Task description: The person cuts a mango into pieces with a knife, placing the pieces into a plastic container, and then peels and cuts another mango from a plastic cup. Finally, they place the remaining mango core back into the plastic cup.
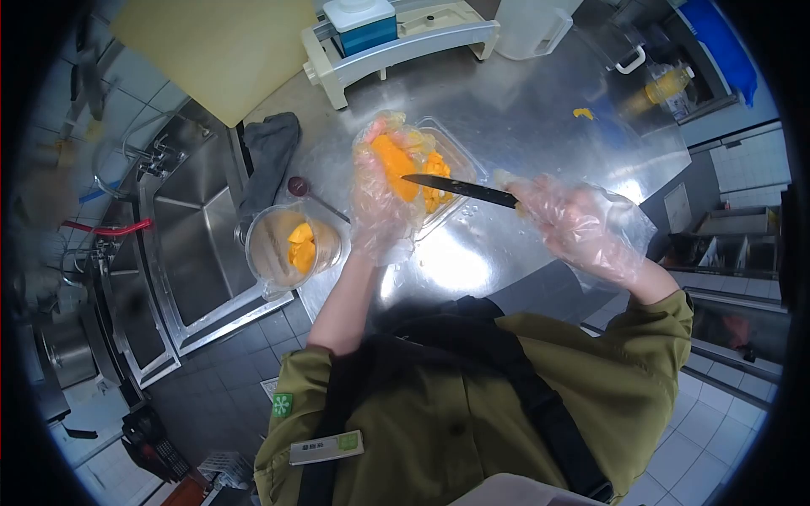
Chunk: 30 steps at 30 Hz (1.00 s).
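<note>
My left hand (380,198), in a clear plastic glove, cradles a peeled piece of orange fruit (394,167) that looks like mango. In my gloved right hand (582,223) is a knife (464,187) with a dark blade; its tip points left and meets or overlaps the fruit's edge. Below and behind the fruit, a clear plastic container (460,156) holds small orange pieces (435,181). To the left of my left hand stands a clear pitcher (325,249) with larger orange chunks (301,247) inside. A long-handled spoon (308,190) lies between pitcher and hand, its handle running toward my left wrist.
The steel table (523,110) carries a white slicer-like stand (405,38), a translucent jug (527,29) and a yellow bottle (668,87). A dark cloth (270,152) lies beside the sink (211,232). A yellow cutting board (215,51) stands at the upper left. An orange scrap (582,113) lies on the steel.
</note>
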{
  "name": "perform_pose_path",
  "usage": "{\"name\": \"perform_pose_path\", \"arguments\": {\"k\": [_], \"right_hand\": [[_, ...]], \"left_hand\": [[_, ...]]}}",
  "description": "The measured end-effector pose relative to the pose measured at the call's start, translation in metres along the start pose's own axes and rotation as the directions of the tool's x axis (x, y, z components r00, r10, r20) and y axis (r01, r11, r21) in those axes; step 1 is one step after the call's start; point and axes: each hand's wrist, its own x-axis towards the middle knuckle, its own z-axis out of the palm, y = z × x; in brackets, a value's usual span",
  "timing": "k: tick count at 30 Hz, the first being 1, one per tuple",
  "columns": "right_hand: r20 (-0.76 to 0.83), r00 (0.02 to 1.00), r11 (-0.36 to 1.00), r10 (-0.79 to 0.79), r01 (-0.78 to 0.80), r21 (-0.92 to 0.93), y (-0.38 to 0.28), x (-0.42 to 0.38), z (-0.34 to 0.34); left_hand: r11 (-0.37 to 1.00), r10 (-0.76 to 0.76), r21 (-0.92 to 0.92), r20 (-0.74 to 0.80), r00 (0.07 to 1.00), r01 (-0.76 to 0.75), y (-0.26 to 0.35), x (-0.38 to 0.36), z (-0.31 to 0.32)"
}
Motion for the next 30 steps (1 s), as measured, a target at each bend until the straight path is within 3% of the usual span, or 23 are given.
{"name": "perform_pose_path", "arguments": {"k": [3, 5, 6, 8, 9, 11, 12, 14, 15, 16, 18, 22, 24, 25, 26, 29, 30], "right_hand": [[-0.036, 0.999, 1.000, 0.018, -0.018, -0.015, -0.001, -0.007, 0.008], [-0.059, 0.998, 1.000, 0.007, -0.008, -0.025, -0.001, -0.004, 0.012], [-0.011, 0.993, 0.991, 0.114, -0.113, 0.068, -0.002, -0.003, 0.012], [0.108, 0.944, 0.916, 0.312, -0.329, 0.229, -0.001, -0.003, 0.011], [0.120, 0.912, 0.839, 0.391, -0.407, 0.360, -0.002, 0.001, 0.020], [0.169, 0.829, 0.620, 0.533, -0.519, 0.589, -0.012, 0.020, 0.051], [0.231, 0.774, 0.393, 0.589, -0.525, 0.755, -0.023, 0.032, 0.058], [0.307, 0.747, 0.040, 0.590, -0.407, 0.913, -0.029, 0.042, 0.075], [0.298, 0.772, -0.058, 0.561, -0.322, 0.945, -0.029, 0.047, 0.086], [0.285, 0.796, -0.157, 0.534, -0.238, 0.958, -0.029, 0.050, 0.093], [0.223, 0.792, -0.082, 0.569, -0.215, 0.973, -0.027, 0.052, 0.087], [0.107, 0.866, 0.172, 0.488, -0.216, 0.961, -0.005, 0.053, 0.076], [0.185, 0.898, 0.039, 0.400, -0.219, 0.975, 0.008, 0.053, 0.071], [0.220, 0.911, -0.026, 0.348, -0.225, 0.974, 0.013, 0.055, 0.070], [0.274, 0.896, 0.036, 0.349, -0.305, 0.952, 0.017, 0.061, 0.070], [0.423, 0.894, -0.262, 0.147, -0.378, 0.888, 0.034, 0.067, 0.092], [0.424, 0.887, -0.241, 0.182, -0.378, 0.894, 0.032, 0.068, 0.093]], "left_hand": [[0.994, 0.080, -0.092, 0.222, 0.972, -0.061, 0.004, -0.001, 0.006], [0.998, 0.054, 0.014, 0.003, 0.999, -0.054, 0.001, -0.003, 0.005], [0.997, 0.048, 0.067, -0.109, 0.993, -0.041, -0.002, -0.005, 0.002], [0.965, 0.119, 0.245, -0.097, 0.988, -0.092, -0.009, -0.006, -0.005], [0.938, 0.145, 0.329, -0.081, 0.986, -0.111, -0.013, -0.007, -0.006], [0.981, 0.103, 0.173, -0.092, 0.990, -0.086, -0.025, -0.009, 0.002], [0.993, 0.085, 0.095, -0.098, 0.992, -0.075, -0.031, -0.009, 0.006], [0.918, 0.223, 0.363, -0.133, 0.966, -0.162, -0.046, -0.010, 0.007], [0.848, 0.297, 0.492, -0.137, 0.945, -0.196, -0.045, -0.009, 0.008], [0.886, 0.246, 0.432, -0.127, 0.961, -0.169, -0.041, -0.010, 0.007], [0.947, 0.139, 0.302, -0.097, 0.985, -0.104, -0.030, -0.017, 0.006], [0.928, -0.201, 0.305, -0.077, 0.977, 0.214, -0.010, -0.017, -0.018], [0.892, -0.361, 0.296, 0.012, 0.933, 0.341, -0.007, -0.012, -0.036], [0.913, -0.373, 0.200, 0.048, 0.927, 0.357, -0.007, -0.011, -0.035], [0.923, -0.379, 0.101, 0.086, 0.921, 0.371, -0.008, -0.010, -0.033], [0.922, -0.366, -0.086, 0.119, 0.923, 0.376, -0.001, -0.010, -0.020], [0.919, -0.358, -0.130, 0.116, 0.927, 0.371, 0.000, -0.010, -0.019]]}}
